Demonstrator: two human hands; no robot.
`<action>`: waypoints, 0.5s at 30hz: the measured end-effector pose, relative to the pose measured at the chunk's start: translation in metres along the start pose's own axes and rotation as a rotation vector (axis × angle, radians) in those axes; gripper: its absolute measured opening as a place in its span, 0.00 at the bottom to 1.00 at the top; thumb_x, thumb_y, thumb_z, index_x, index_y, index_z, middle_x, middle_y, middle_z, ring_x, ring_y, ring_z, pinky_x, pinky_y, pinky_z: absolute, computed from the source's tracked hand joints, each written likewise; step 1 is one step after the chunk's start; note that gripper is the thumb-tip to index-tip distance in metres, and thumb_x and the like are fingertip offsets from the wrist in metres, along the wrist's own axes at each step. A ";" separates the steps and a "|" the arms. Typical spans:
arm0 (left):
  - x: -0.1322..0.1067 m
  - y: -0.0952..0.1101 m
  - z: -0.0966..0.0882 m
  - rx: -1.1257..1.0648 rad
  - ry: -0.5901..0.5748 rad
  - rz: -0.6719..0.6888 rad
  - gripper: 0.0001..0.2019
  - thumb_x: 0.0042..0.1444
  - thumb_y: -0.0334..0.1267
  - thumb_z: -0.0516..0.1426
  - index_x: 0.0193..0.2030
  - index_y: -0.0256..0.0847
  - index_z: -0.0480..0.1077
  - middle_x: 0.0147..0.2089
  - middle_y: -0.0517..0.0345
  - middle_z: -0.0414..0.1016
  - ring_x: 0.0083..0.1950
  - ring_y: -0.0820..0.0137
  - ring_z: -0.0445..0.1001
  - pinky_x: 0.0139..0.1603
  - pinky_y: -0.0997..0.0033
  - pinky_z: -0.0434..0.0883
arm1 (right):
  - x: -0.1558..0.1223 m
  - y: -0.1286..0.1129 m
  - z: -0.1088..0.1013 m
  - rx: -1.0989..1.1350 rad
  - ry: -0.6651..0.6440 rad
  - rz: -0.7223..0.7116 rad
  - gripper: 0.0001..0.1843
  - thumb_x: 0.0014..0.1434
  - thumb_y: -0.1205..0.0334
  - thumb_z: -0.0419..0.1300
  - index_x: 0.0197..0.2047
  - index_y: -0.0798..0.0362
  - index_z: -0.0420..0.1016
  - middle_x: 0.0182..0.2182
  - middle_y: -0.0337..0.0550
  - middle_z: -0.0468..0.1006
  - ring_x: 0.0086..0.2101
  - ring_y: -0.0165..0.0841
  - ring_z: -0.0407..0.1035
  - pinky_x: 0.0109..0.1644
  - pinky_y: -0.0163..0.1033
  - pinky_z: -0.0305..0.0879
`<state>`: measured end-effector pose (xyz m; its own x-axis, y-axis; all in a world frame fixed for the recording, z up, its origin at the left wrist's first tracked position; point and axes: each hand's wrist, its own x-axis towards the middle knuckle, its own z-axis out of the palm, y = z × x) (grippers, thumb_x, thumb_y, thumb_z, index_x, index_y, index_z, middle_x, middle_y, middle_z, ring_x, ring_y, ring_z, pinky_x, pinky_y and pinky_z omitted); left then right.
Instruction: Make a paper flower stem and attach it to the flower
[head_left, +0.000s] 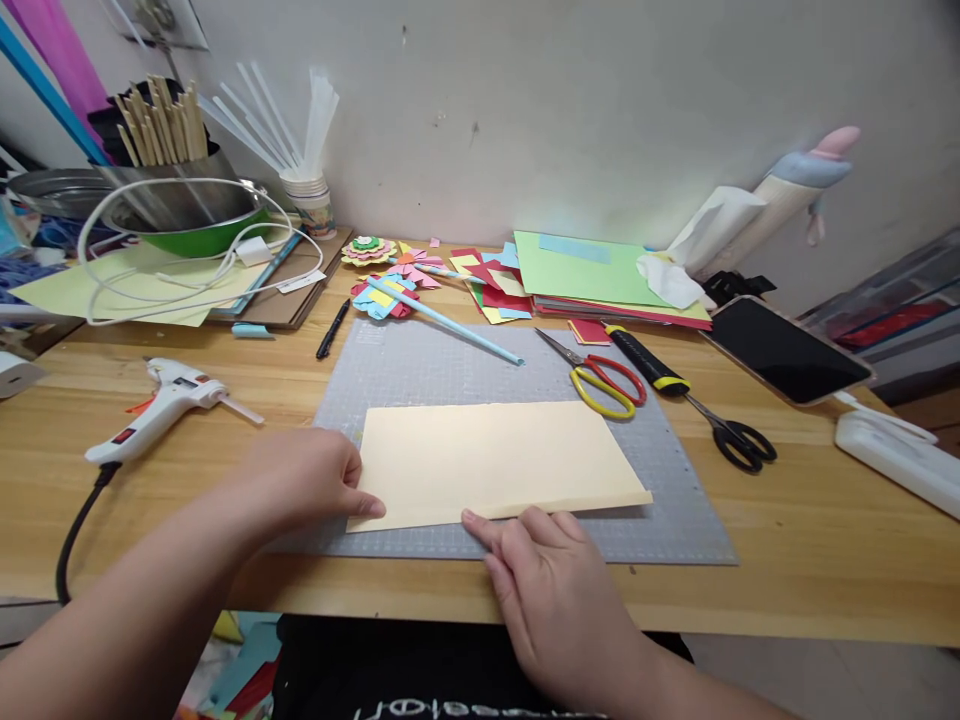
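Observation:
A cream sheet of paper point(495, 460), folded in half, lies on a grey cutting mat point(675, 520) in the middle of the wooden table. My left hand point(307, 480) pinches the sheet's near left corner, thumb on top and fingers curled. My right hand point(547, 590) rests at the sheet's near edge, with a fingertip pressing down on the fold line. Both hands touch only this paper.
A white glue gun point(161, 405) lies left of the mat. Yellow-handled scissors point(600, 380), a utility knife point(645, 360) and black scissors point(731, 435) lie to the right. A phone point(784, 350), a stack of coloured paper point(592, 275), paper flowers point(382, 295), a pen point(332, 330) and bowls point(180, 210) sit behind.

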<state>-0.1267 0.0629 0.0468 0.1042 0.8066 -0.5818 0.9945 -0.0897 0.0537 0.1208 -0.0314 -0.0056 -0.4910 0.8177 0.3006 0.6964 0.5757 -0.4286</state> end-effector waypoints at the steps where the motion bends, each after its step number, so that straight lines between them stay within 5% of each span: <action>1: 0.000 0.000 0.000 -0.006 -0.007 -0.006 0.18 0.41 0.60 0.58 0.19 0.47 0.69 0.21 0.57 0.73 0.22 0.66 0.66 0.25 0.67 0.52 | -0.003 0.002 -0.002 0.004 0.018 0.014 0.18 0.64 0.69 0.47 0.55 0.58 0.69 0.34 0.45 0.78 0.32 0.37 0.65 0.38 0.43 0.53; 15: 0.005 -0.007 0.004 0.040 0.002 0.041 0.20 0.45 0.60 0.56 0.18 0.45 0.69 0.21 0.57 0.73 0.23 0.66 0.67 0.21 0.69 0.50 | -0.033 0.025 -0.016 0.003 0.097 0.275 0.16 0.65 0.67 0.48 0.51 0.49 0.72 0.32 0.41 0.77 0.34 0.35 0.67 0.37 0.41 0.51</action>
<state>-0.1334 0.0654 0.0408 0.1454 0.8028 -0.5783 0.9882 -0.1462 0.0455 0.1631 -0.0441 -0.0125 -0.2314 0.9394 0.2530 0.7945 0.3326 -0.5081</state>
